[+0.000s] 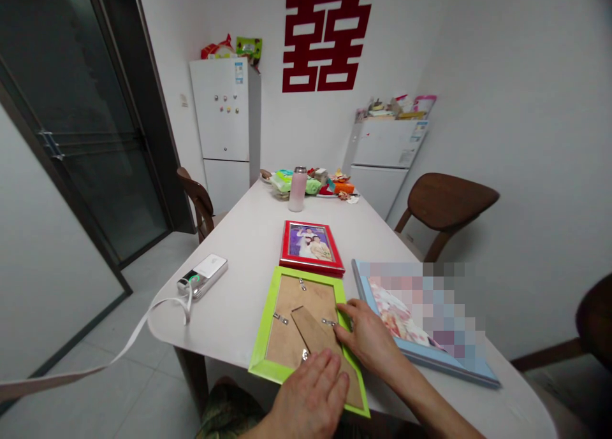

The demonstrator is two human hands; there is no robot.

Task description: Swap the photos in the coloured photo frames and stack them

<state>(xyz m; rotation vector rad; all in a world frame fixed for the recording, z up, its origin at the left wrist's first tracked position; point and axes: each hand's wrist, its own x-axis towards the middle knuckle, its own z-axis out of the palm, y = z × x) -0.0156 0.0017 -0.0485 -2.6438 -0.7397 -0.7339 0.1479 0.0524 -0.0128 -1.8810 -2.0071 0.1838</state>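
The left hand (310,394) presses flat and open on a lime-green picture frame (258,350), its cardboard backing (287,324) in place. The right hand (366,337), also open, touches a metal clip (329,322); whether all clips are fastened is unclear. A red picture frame (313,265) lies just beyond.

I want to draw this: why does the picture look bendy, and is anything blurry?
In the head view, the wide lens leans the door and stretches the table; the blue frame is blurred by coarse squares; the chair casts a soft shadow.

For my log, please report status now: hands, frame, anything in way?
Left hand, right hand on back of green frame. Blue frame lies at right.
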